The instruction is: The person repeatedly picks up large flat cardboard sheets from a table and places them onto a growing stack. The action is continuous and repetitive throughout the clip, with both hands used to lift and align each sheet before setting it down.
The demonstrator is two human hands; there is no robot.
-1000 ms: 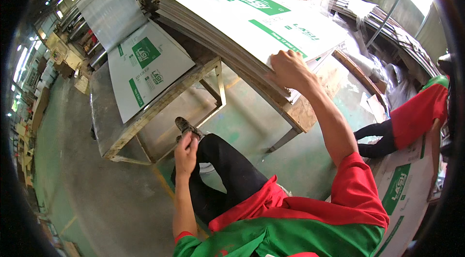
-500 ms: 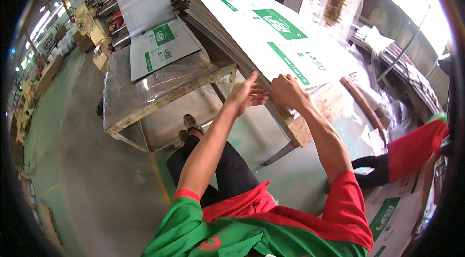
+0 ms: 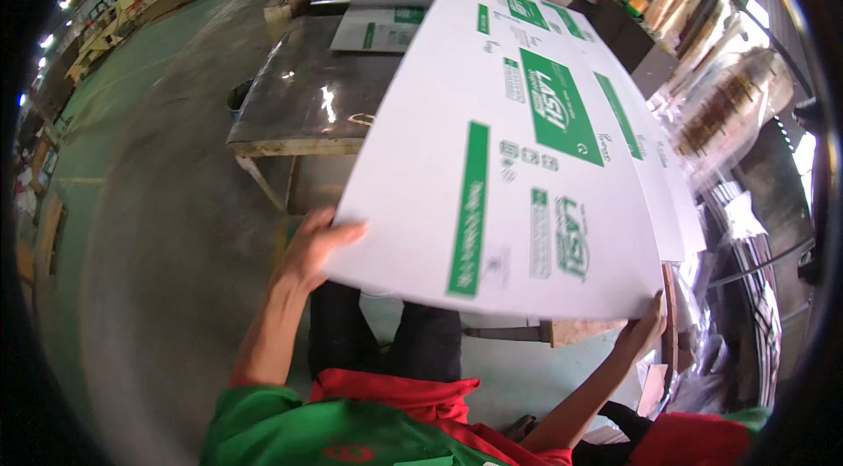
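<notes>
A large white cardboard sheet (image 3: 413,194) with green printed panels stretches away in front of me, its near edge lifted and tilted. At its near left corner, my left hand (image 3: 307,251) is closed on the edge, thumb over the top. My right hand (image 3: 643,330) grips the near right corner, with most of its fingers hidden at the edge. Below and to the right, more printed sheets (image 3: 674,211) of the stack show from under the held one.
Left of the sheet stands a metal-topped table (image 3: 294,106); another printed sheet (image 3: 369,34) lies at its far end, by the machine. Plastic-wrapped rolls (image 3: 729,115) stand at the right. At the lower right, another person's red garment (image 3: 694,440) shows close by.
My hands have moved apart to the two near corners and taken hold of the top sheet. Its near edge has come up toward me. The view has swung right.
</notes>
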